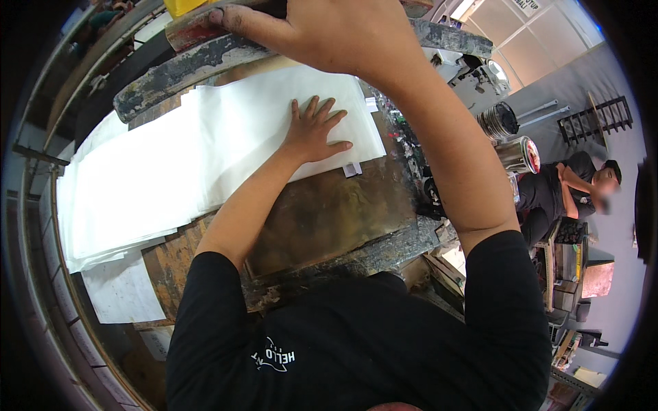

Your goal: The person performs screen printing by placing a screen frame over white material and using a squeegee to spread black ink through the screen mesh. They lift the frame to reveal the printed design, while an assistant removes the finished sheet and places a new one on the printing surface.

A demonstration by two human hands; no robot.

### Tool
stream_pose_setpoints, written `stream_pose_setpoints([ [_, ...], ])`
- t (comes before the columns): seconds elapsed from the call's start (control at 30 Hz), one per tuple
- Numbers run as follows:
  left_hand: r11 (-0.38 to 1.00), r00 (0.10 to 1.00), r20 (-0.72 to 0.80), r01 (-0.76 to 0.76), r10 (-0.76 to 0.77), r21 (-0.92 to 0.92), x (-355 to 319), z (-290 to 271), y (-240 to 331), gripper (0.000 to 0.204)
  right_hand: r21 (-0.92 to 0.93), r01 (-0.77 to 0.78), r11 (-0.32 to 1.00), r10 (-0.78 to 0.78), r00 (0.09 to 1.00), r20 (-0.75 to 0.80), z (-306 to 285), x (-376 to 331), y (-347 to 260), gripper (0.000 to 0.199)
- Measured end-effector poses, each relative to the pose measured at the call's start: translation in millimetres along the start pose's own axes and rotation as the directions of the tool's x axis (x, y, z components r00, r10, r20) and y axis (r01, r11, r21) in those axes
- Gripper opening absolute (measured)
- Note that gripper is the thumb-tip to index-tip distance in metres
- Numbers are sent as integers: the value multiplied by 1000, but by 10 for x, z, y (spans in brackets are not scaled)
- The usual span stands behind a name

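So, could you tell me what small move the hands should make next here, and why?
Probably lower the raised frame onto the white sheet. The left hand lies flat on the sheet, pinning it to the stained board, while the right hand grips the frame above it.

This is a printing workshop, shown by the ink-crusted wooden worktable [329,212], the paint-caked screen frame [199,61], stacked white sheets [171,164], metal ink cans [519,154] and cluttered shelves [569,267].

Grey wall [582,75] (workshop, perhaps), cluttered shelves [569,267].
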State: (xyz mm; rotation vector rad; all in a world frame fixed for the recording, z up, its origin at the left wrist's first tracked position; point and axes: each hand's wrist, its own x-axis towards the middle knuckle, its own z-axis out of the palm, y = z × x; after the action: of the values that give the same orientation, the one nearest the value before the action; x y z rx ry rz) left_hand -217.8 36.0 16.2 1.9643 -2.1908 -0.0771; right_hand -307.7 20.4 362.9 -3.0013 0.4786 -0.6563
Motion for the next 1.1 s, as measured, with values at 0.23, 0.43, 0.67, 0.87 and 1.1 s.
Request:
stream_pose_setpoints([
  [0.23, 976, 964, -188, -205, 189, -70, 339, 128, 364, 80, 19, 38, 999, -38, 999, -24, -2, -19, 48, 62],
  [0.43, 980, 980, -59, -194, 191, -47, 356, 159, 295, 80, -71, 33, 997, -40, 993, -111, 78, -89, -12, 60],
  [0.67, 966, 944, -276, -224, 182, -128, 421, 235, 325, 101, -24, 40, 999, -41, 997, -63, 47, -61, 15, 60],
  [0.87, 968, 951, -268, -200, 154, -152, 531, 292, 387, 117, -91, -5, 996, 1, 999, -45, 144, 45, 64, 62],
  [1.1, 967, 898, -422, -206, 126, -149, 571, 167, 382, 111, -39, 2, 999, -7, 994, -109, 192, -51, 89, 69],
])
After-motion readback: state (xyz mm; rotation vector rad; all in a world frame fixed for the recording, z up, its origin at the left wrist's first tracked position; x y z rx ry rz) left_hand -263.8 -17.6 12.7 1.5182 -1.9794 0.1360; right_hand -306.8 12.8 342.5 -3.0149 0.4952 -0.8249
